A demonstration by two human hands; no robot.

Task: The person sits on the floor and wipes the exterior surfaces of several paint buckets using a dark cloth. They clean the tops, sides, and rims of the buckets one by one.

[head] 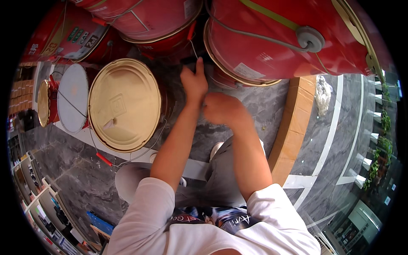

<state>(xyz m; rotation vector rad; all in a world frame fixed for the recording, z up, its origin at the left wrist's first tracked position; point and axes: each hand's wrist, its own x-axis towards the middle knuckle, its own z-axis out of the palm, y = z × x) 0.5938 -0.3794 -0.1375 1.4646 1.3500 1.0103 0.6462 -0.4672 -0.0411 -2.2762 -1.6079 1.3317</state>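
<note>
My left hand (194,83) reaches into the gap between the stacked red metal pails, with its index finger and thumb apart. Its index fingertip meets, in the picture, the wire bail handle (194,48) of a pail; whether it grips the wire I cannot tell. A dark shape behind the fingers is too shadowed to name. Close by my left wrist, my right hand (224,109) is curled into a blurred fist, with nothing visible in it. The large red pail (255,41) stands at the upper right, another red pail (156,20) at the upper middle.
Left of my arm stands a pail with a gold lid (134,92), its bail hanging towards my knee. Beside it are a pail with a grey lid (72,95) and a smaller gold-lidded pail (43,103). A long cardboard box (295,124) and crumpled clear plastic (323,95) lie right.
</note>
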